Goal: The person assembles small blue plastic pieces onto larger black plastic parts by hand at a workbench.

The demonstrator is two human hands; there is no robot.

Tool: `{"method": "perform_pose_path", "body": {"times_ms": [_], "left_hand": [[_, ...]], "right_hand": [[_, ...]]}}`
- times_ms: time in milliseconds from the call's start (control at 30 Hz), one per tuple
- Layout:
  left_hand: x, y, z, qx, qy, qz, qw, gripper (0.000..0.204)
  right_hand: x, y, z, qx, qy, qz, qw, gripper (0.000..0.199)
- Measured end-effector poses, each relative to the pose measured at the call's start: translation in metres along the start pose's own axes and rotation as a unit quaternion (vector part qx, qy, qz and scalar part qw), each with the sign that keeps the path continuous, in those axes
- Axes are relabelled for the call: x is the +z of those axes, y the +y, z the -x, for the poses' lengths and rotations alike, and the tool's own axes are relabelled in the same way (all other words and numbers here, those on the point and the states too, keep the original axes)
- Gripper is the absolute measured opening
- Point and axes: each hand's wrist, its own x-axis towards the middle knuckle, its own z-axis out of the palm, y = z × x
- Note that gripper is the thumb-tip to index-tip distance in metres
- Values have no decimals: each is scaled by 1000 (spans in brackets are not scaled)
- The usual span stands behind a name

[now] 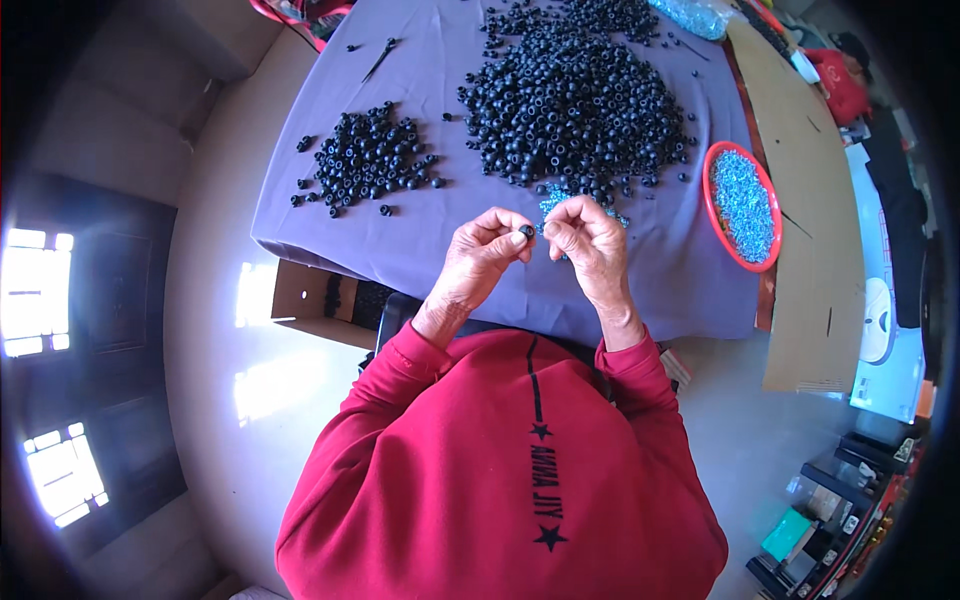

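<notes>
My left hand (478, 258) pinches a small round black piece with a hole in it (527, 231) between thumb and fingertips, above the table's near edge. Close beside it on the right, my right hand (595, 258) has thumb and fingers pressed together; whatever they hold is too small or hidden to make out. Just behind the hands lie small light-blue pieces (553, 198), partly covered by my right hand. Beyond them rises a large heap of the same black pieces (570, 110). A smaller black heap (368, 155) spreads out to the left.
A red bowl (709, 195) of light-blue pieces (742, 205) stands at the table's right side, beside a long cardboard sheet (815, 260). A thin dark pointed tool (379, 60) lies far left on the purple cloth (420, 60). An open cardboard box (300, 305) sits below the table's left edge.
</notes>
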Motion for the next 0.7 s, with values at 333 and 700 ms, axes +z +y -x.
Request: {"method": "perform_pose_path", "body": {"times_ms": [333, 700], "left_hand": [[12, 1, 6, 43, 34, -153, 987, 13], [15, -1, 7, 36, 32, -86, 995, 14]], "right_hand": [[0, -15, 5, -129, -30, 195, 972, 4], [4, -13, 9, -57, -8, 104, 993, 4]]}}
